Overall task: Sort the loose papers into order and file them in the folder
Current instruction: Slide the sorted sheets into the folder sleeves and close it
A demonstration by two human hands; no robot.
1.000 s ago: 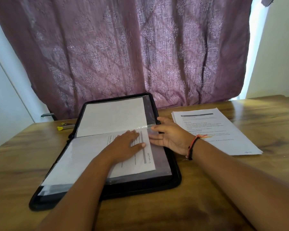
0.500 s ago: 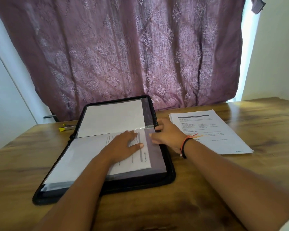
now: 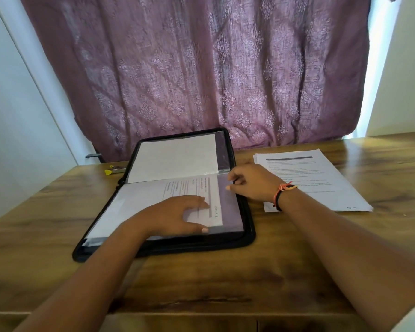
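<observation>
A black zip folder (image 3: 249, 232) lies open on the wooden table (image 3: 201, 279), its clear sleeves showing. A printed sheet (image 3: 189, 188) sits in the near sleeve, text running sideways. My left hand (image 3: 177, 215) rests flat on that sheet, fingers spread. My right hand (image 3: 252, 184) is at the sleeve's right edge near the spine, fingers curled and pinching the plastic edge. A stack of loose printed papers (image 3: 321, 183) lies to the right of the folder, partly under my right wrist.
A yellow-tipped tool (image 3: 114, 170) lies behind the folder's left corner. A mauve patterned curtain (image 3: 201, 68) hangs right behind the table. White walls stand on both sides. Bare wood spreads in front of the folder.
My left hand slid toward the near edge of the sheet. My right hand's fingers curled from flat into a pinch on the sleeve edge. The camera view shifted slightly.
</observation>
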